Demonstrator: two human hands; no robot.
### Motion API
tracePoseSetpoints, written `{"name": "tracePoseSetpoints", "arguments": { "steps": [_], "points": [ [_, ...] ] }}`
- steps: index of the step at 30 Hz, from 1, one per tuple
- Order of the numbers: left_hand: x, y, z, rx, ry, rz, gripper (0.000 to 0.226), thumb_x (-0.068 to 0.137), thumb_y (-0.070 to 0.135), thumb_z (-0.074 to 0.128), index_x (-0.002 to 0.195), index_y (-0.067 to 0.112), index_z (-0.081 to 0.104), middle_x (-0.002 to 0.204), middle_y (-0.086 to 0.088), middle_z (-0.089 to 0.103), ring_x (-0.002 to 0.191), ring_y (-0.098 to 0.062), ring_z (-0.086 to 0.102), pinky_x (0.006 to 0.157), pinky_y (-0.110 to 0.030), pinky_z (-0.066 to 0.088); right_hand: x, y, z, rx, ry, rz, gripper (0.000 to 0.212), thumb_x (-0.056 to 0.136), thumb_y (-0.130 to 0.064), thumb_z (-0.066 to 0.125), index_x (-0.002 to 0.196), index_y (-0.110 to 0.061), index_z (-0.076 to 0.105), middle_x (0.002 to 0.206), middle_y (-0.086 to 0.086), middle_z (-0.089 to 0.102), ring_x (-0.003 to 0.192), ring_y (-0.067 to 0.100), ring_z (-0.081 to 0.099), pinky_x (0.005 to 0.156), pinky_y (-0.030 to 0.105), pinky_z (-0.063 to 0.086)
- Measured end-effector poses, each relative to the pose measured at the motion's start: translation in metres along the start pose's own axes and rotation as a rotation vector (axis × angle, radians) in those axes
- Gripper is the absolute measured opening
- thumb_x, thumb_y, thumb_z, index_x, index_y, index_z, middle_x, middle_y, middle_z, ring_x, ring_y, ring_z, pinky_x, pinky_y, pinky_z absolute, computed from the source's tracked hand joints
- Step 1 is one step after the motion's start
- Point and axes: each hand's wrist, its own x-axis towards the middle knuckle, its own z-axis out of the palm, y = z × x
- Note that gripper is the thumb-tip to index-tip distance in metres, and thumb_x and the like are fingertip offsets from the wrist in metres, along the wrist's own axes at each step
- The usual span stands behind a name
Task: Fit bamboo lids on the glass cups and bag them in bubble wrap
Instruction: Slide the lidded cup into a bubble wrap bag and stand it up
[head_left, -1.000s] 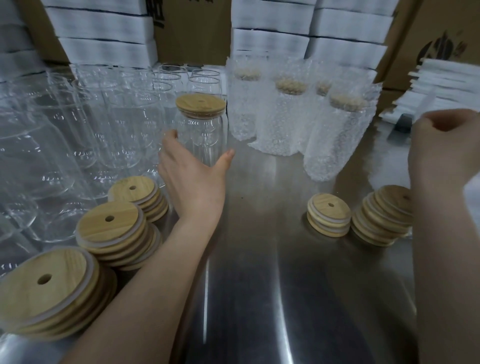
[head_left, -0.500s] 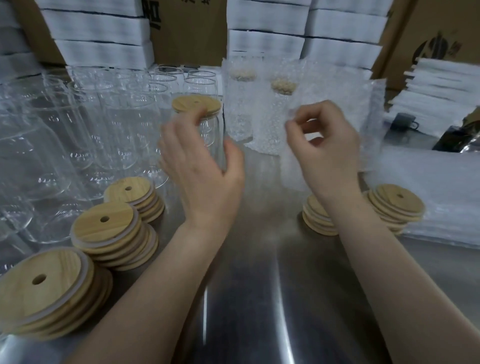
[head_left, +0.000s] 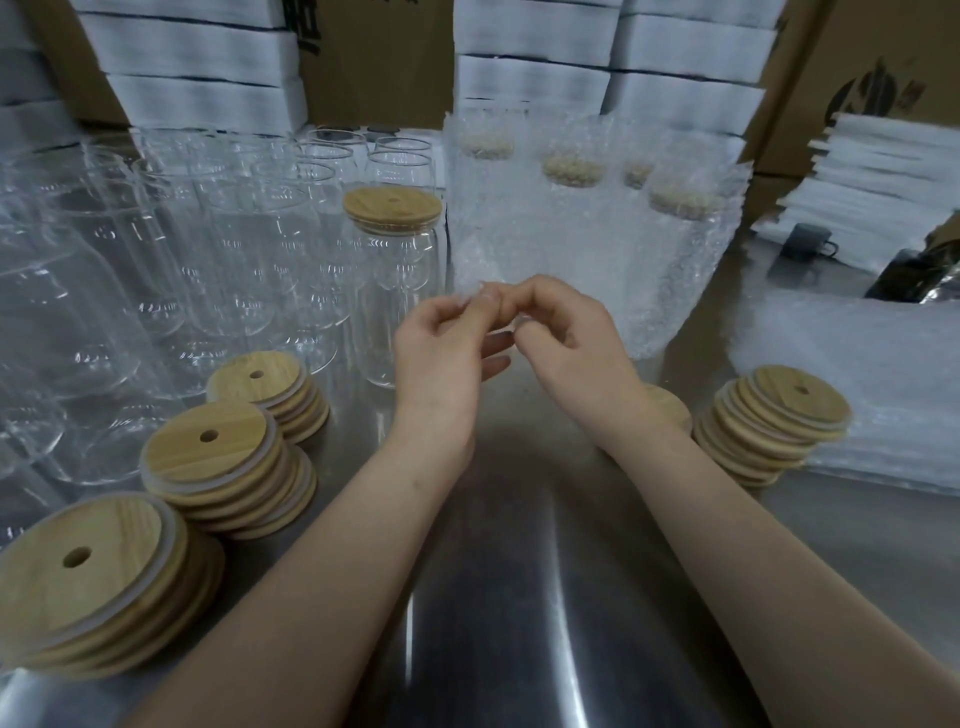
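Pinching edge of bubble wrap bag (head_left: 471, 292) between curled fingertips of left hand (head_left: 441, 353) and right hand (head_left: 566, 338), fingertips touching. Just beside, lidded glass cup (head_left: 397, 291) upright on table (head_left: 519, 597)

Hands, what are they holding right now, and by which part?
Left hand and right hand both pinch a bubble-wrap bag by its edge, between thumbs and fingertips.

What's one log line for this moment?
left hand: pinches bubble wrap bag | right hand: pinches bag | lidded cup: stands unbagged
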Motion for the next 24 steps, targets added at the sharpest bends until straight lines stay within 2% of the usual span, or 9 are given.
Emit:
{"name": "tracePoseSetpoints", "arguments": {
  "steps": [1, 4, 8, 11, 13, 15, 18, 21, 24],
  "points": [
    [0.000, 0.000, 0.000, 0.005, 0.005, -0.007, 0.016, 0.099, 0.013, 0.056, 0.106, 0.000, 0.059, 0.102, -0.018, 0.071, 0.090, -0.029, 0.071, 0.080, -0.035, 0.057, 0.000, -0.001, -0.001, 0.060, 0.006, 0.017, 0.011, 0.081, -0.003, 0.049, 0.083, -0.010, 0.057, 0.097, 0.009, 0.072, 0.102, 0.020, 0.068, 0.090, 0.028, 0.049],
    [0.000, -0.003, 0.001, 0.043, 0.032, -0.008, 0.010, 0.100, 0.011, 0.051, 0.093, 0.009, 0.058, 0.092, -0.014, 0.065, 0.084, -0.023, 0.066, 0.066, -0.025, 0.053, 0.000, -0.002, -0.005, 0.175, 0.042, 0.049, 0.025, 0.090, 0.008, 0.053, 0.088, -0.017, 0.050, 0.099, 0.005, 0.074, 0.094, 0.011, 0.070, 0.086, 0.023, 0.053],
    [0.001, -0.005, 0.002, 0.044, 0.020, 0.019, 0.021, 0.099, 0.014, 0.055, 0.079, 0.013, 0.058, 0.078, -0.003, 0.067, 0.075, -0.016, 0.067, 0.066, -0.025, 0.052, 0.002, -0.002, -0.008, 0.027, 0.031, 0.072, 0.027, 0.089, -0.004, 0.066, 0.113, -0.015, 0.060, 0.107, 0.005, 0.070, 0.099, 0.017, 0.067, 0.088, 0.036, 0.055],
    [0.001, -0.006, 0.002, 0.077, 0.029, 0.070, 0.027, 0.100, 0.020, 0.056, 0.073, 0.014, 0.055, 0.074, -0.001, 0.069, 0.069, -0.010, 0.067, 0.063, -0.022, 0.051, 0.003, 0.001, -0.011, -0.089, 0.019, 0.104, 0.024, 0.089, -0.009, 0.068, 0.113, -0.010, 0.069, 0.109, 0.000, 0.071, 0.099, 0.016, 0.066, 0.088, 0.040, 0.054],
    [0.002, -0.007, 0.002, 0.100, 0.038, 0.083, 0.026, 0.100, 0.024, 0.057, 0.077, 0.013, 0.055, 0.084, -0.011, 0.071, 0.079, -0.016, 0.070, 0.064, -0.024, 0.050, 0.004, 0.005, -0.013, -0.107, -0.005, 0.116, 0.022, 0.089, -0.005, 0.066, 0.109, -0.009, 0.073, 0.107, -0.001, 0.072, 0.096, 0.012, 0.066, 0.086, 0.034, 0.055],
    [0.003, -0.008, 0.002, 0.123, 0.054, 0.097, 0.026, 0.099, 0.026, 0.058, 0.079, 0.012, 0.056, 0.088, -0.016, 0.070, 0.081, -0.019, 0.068, 0.064, -0.025, 0.051, 0.004, 0.007, -0.015, -0.077, -0.007, 0.115, 0.023, 0.089, 0.001, 0.063, 0.105, -0.011, 0.073, 0.104, 0.001, 0.073, 0.092, 0.006, 0.065, 0.085, 0.025, 0.052],
    [0.003, -0.009, 0.002, 0.175, 0.066, 0.129, 0.027, 0.097, 0.030, 0.060, 0.078, 0.012, 0.055, 0.086, -0.023, 0.067, 0.075, -0.023, 0.066, 0.072, -0.039, 0.054, 0.005, 0.010, -0.018, -0.069, -0.015, 0.117, 0.033, 0.086, 0.009, 0.057, 0.110, -0.007, 0.071, 0.109, 0.005, 0.072, 0.091, 0.003, 0.064, 0.082, 0.016, 0.047],
    [0.000, -0.009, 0.003, 0.215, 0.069, 0.139, 0.031, 0.094, 0.032, 0.065, 0.073, 0.014, 0.050, 0.095, -0.032, 0.065, 0.087, -0.043, 0.067, 0.088, -0.057, 0.053, 0.005, 0.010, -0.020, -0.151, -0.137, 0.102, 0.050, 0.079, 0.014, 0.053, 0.121, -0.010, 0.067, 0.110, -0.004, 0.070, 0.086, -0.007, 0.060, 0.071, 0.008, 0.041],
    [0.000, -0.010, 0.003, 0.282, 0.054, 0.152, 0.035, 0.087, 0.029, 0.074, 0.070, 0.020, 0.045, 0.085, -0.022, 0.062, 0.095, -0.043, 0.065, 0.088, -0.062, 0.050, 0.004, 0.011, -0.020, -0.203, -0.171, 0.051, 0.061, 0.074, 0.022, 0.046, 0.126, -0.007, 0.060, 0.113, -0.004, 0.064, 0.098, 0.003, 0.059, 0.071, 0.006, 0.040]
  ]
}}
